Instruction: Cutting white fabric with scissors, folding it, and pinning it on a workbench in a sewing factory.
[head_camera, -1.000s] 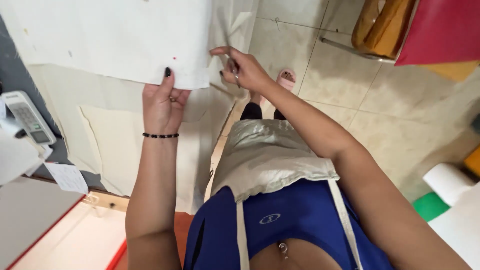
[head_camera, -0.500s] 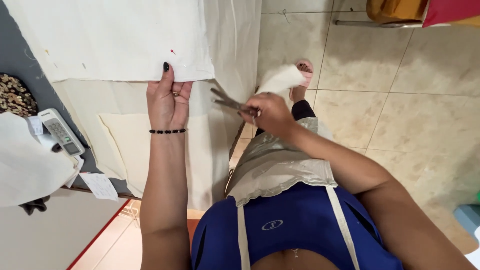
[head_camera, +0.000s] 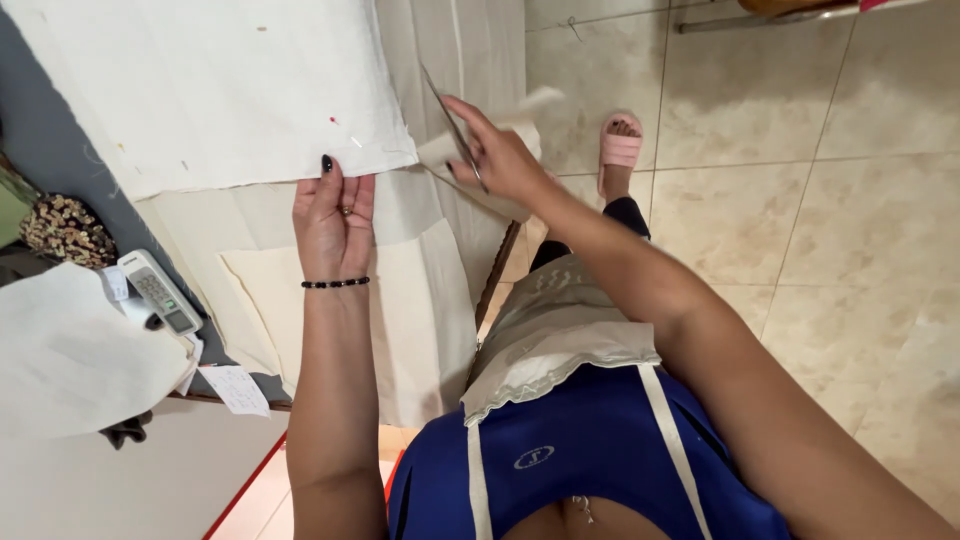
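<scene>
Partly hidden from your head camera, the fingertips of your left hand (head_camera: 333, 213) slip under the near edge of the white cloth sheet (head_camera: 215, 90), fingers stretched out almost flat and pressed to it rather than closed round anything. Your right hand (head_camera: 497, 158) curls loosely about one pair of scissors (head_camera: 452, 128); only a thin blade shows, the handles are buried in your grip, and you cannot tell how far the blades gape. It also pinches a small white scrap (head_camera: 530, 108), its outline blurred. One pink slipper (head_camera: 620, 148) shows on the tiled floor (head_camera: 800, 220). One calculator (head_camera: 158, 291) lies at the left, by one spotted pouch (head_camera: 62, 228) cut off by the frame.
</scene>
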